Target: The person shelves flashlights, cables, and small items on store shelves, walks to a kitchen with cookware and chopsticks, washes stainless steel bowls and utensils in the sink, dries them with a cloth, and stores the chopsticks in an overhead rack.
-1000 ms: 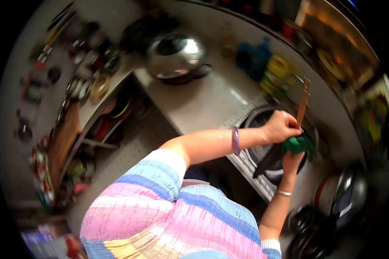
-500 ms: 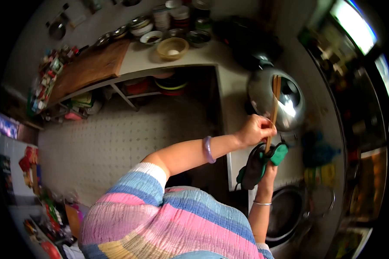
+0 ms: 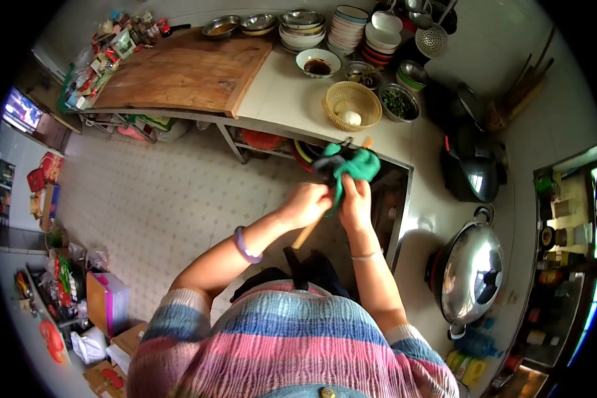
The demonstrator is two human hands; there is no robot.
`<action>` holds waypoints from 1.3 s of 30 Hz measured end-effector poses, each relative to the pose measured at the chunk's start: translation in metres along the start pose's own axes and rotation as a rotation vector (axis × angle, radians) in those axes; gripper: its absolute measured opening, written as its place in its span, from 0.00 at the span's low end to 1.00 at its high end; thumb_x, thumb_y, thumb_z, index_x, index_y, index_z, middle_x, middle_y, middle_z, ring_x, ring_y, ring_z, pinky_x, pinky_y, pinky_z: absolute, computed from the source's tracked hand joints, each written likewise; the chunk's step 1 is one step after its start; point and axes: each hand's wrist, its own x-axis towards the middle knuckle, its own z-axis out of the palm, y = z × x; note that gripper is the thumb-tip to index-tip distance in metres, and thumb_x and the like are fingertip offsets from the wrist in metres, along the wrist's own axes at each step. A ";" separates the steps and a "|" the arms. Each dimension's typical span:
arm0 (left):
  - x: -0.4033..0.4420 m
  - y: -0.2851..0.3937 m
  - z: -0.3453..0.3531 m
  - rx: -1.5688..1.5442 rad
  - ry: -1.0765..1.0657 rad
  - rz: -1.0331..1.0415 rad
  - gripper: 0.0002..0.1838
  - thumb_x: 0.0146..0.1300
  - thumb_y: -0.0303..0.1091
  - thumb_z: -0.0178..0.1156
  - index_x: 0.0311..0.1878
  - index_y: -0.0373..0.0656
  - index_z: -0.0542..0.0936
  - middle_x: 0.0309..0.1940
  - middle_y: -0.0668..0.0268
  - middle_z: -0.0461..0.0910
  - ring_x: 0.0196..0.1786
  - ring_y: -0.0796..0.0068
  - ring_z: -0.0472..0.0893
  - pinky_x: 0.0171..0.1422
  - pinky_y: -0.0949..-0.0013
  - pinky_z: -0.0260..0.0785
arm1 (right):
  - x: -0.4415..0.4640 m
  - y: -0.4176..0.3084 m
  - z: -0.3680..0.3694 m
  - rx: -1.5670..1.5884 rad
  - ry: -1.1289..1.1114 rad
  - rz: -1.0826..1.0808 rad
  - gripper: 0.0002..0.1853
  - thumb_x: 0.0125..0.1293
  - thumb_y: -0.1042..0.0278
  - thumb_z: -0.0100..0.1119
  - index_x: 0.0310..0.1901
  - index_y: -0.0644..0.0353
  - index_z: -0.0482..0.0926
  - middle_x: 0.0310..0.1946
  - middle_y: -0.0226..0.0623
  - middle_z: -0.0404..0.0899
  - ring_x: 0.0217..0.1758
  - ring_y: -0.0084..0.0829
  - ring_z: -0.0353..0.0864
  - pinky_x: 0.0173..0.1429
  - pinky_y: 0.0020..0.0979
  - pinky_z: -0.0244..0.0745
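Observation:
In front of my body, my left hand (image 3: 305, 204) is closed, its fingertips on the wooden chopsticks (image 3: 306, 235) at the edge of a crumpled green-and-black cloth (image 3: 359, 165). My right hand (image 3: 356, 204) grips this cloth from below, thumb pressed on it. The chopsticks slant through the bundle: their lower ends stick out under my left hand, and a tip shows above the cloth. Their middle is hidden. Both hands are in the air near the counter's front edge.
A yellow basket (image 3: 338, 119) with a white round item stands on the counter, near bowls of sauce (image 3: 318, 64) and greens (image 3: 397, 103). A wooden board (image 3: 179, 74) lies to the left. At right are a lidded wok (image 3: 472, 272) and a black pot (image 3: 472, 169).
Both hands, with the chopsticks and cloth, have moved left, away from the lidded wok. The cloth now wraps around the chopsticks' middle. The camera view has turned to the right.

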 end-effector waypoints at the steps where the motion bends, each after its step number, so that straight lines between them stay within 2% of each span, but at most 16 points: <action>1: 0.002 -0.002 -0.021 -0.032 0.018 -0.021 0.10 0.58 0.33 0.57 0.29 0.34 0.76 0.21 0.55 0.74 0.25 0.67 0.75 0.31 0.65 0.66 | 0.022 -0.001 0.014 0.038 -0.004 0.064 0.08 0.67 0.69 0.50 0.44 0.62 0.73 0.35 0.28 0.75 0.39 0.21 0.73 0.43 0.23 0.70; 7: -0.023 -0.037 -0.115 -0.102 -0.087 -0.365 0.10 0.60 0.33 0.55 0.28 0.36 0.77 0.20 0.68 0.73 0.25 0.81 0.70 0.30 0.73 0.63 | 0.190 0.029 0.069 0.291 0.068 0.244 0.08 0.68 0.64 0.47 0.43 0.58 0.69 0.32 0.29 0.74 0.32 0.25 0.75 0.35 0.29 0.74; 9: -0.018 -0.062 -0.126 -0.262 0.116 -0.494 0.10 0.62 0.34 0.54 0.29 0.37 0.77 0.20 0.70 0.73 0.25 0.81 0.70 0.30 0.74 0.63 | 0.250 0.054 0.086 0.276 -0.024 0.333 0.09 0.69 0.62 0.46 0.44 0.58 0.69 0.33 0.32 0.75 0.32 0.28 0.76 0.34 0.32 0.75; 10: -0.011 -0.067 -0.134 -0.349 0.217 -0.557 0.11 0.62 0.34 0.54 0.30 0.37 0.78 0.20 0.70 0.72 0.25 0.82 0.70 0.30 0.74 0.62 | 0.277 0.072 0.092 0.170 -0.133 0.436 0.16 0.67 0.60 0.48 0.51 0.60 0.68 0.36 0.37 0.76 0.38 0.33 0.77 0.42 0.35 0.74; 13: 0.044 -0.076 -0.165 -0.518 0.316 -0.591 0.09 0.63 0.33 0.53 0.31 0.39 0.77 0.22 0.74 0.70 0.24 0.84 0.65 0.28 0.78 0.58 | 0.337 0.108 0.100 -1.269 -0.538 0.080 0.35 0.58 0.56 0.60 0.63 0.65 0.60 0.55 0.51 0.70 0.62 0.42 0.65 0.66 0.35 0.59; 14: 0.057 -0.083 -0.172 -0.551 0.334 -0.594 0.09 0.63 0.33 0.53 0.31 0.39 0.77 0.22 0.74 0.69 0.24 0.85 0.64 0.28 0.78 0.57 | 0.340 0.103 0.098 -1.419 -0.579 -0.133 0.36 0.53 0.56 0.62 0.61 0.65 0.62 0.57 0.57 0.66 0.60 0.48 0.65 0.63 0.40 0.63; 17: 0.101 -0.111 -0.178 -0.623 0.253 -0.589 0.09 0.63 0.35 0.53 0.30 0.41 0.77 0.22 0.74 0.70 0.25 0.85 0.67 0.29 0.79 0.58 | 0.328 0.054 0.091 -0.179 -0.940 0.667 0.27 0.61 0.63 0.61 0.59 0.66 0.65 0.47 0.38 0.75 0.39 0.25 0.77 0.41 0.23 0.75; 19: 0.131 -0.124 -0.176 -0.631 0.135 -0.601 0.08 0.63 0.35 0.54 0.31 0.42 0.78 0.23 0.75 0.71 0.26 0.85 0.69 0.30 0.79 0.60 | 0.331 0.054 0.087 0.014 -0.876 0.767 0.21 0.63 0.62 0.58 0.55 0.63 0.70 0.39 0.30 0.76 0.36 0.19 0.75 0.38 0.21 0.72; 25: 0.232 -0.172 -0.177 -0.746 0.034 -0.290 0.13 0.68 0.31 0.48 0.50 0.34 0.75 0.35 0.67 0.77 0.37 0.81 0.75 0.46 0.77 0.68 | 0.411 -0.035 0.104 -0.533 -0.548 0.243 0.12 0.65 0.63 0.54 0.41 0.65 0.74 0.28 0.33 0.78 0.27 0.23 0.78 0.31 0.25 0.75; 26: 0.244 -0.185 -0.184 -0.638 0.038 -0.231 0.18 0.66 0.35 0.53 0.56 0.38 0.72 0.43 0.62 0.78 0.46 0.72 0.76 0.53 0.72 0.67 | 0.429 -0.089 0.115 -0.638 -0.433 0.064 0.11 0.65 0.65 0.54 0.40 0.66 0.74 0.27 0.34 0.78 0.26 0.24 0.78 0.30 0.25 0.75; 28: 0.255 -0.218 -0.199 0.238 0.114 0.017 0.24 0.61 0.46 0.57 0.57 0.44 0.73 0.45 0.61 0.78 0.49 0.66 0.76 0.54 0.65 0.68 | 0.470 -0.190 0.133 -0.748 -0.159 -0.483 0.11 0.64 0.62 0.51 0.34 0.63 0.75 0.20 0.35 0.75 0.23 0.25 0.75 0.27 0.24 0.68; 29: 0.254 -0.251 -0.199 0.449 0.110 0.003 0.29 0.56 0.56 0.57 0.57 0.50 0.74 0.53 0.59 0.73 0.56 0.56 0.71 0.61 0.52 0.60 | 0.473 -0.252 0.160 -0.661 -0.112 -0.468 0.13 0.63 0.61 0.51 0.28 0.62 0.75 0.19 0.33 0.73 0.20 0.23 0.71 0.25 0.24 0.64; 30: 0.246 -0.274 -0.198 0.690 0.047 -0.043 0.33 0.56 0.64 0.51 0.59 0.54 0.72 0.62 0.57 0.64 0.65 0.53 0.61 0.67 0.43 0.48 | 0.487 -0.300 0.173 -0.820 0.049 -0.750 0.15 0.64 0.59 0.50 0.26 0.61 0.74 0.17 0.31 0.71 0.20 0.22 0.69 0.26 0.24 0.63; 32: 0.233 -0.317 -0.192 0.663 -0.191 -0.287 0.38 0.54 0.69 0.48 0.65 0.57 0.65 0.70 0.52 0.46 0.72 0.50 0.42 0.71 0.43 0.33 | 0.535 -0.394 0.193 -0.791 0.064 -1.087 0.14 0.64 0.59 0.50 0.28 0.61 0.73 0.20 0.29 0.71 0.23 0.20 0.68 0.30 0.21 0.63; 34: 0.225 -0.328 -0.197 0.768 -0.092 -0.039 0.38 0.54 0.66 0.50 0.65 0.54 0.65 0.70 0.50 0.45 0.72 0.47 0.42 0.71 0.43 0.30 | 0.560 -0.462 0.235 -0.659 0.209 -1.140 0.09 0.61 0.65 0.55 0.32 0.63 0.76 0.24 0.32 0.75 0.26 0.20 0.72 0.34 0.21 0.70; 39: 0.250 -0.340 -0.207 0.784 -0.111 0.017 0.38 0.56 0.64 0.49 0.66 0.53 0.64 0.71 0.53 0.45 0.73 0.51 0.41 0.73 0.47 0.25 | 0.636 -0.544 0.299 -0.924 0.402 -1.190 0.10 0.59 0.67 0.52 0.31 0.66 0.77 0.23 0.39 0.79 0.22 0.28 0.78 0.29 0.27 0.76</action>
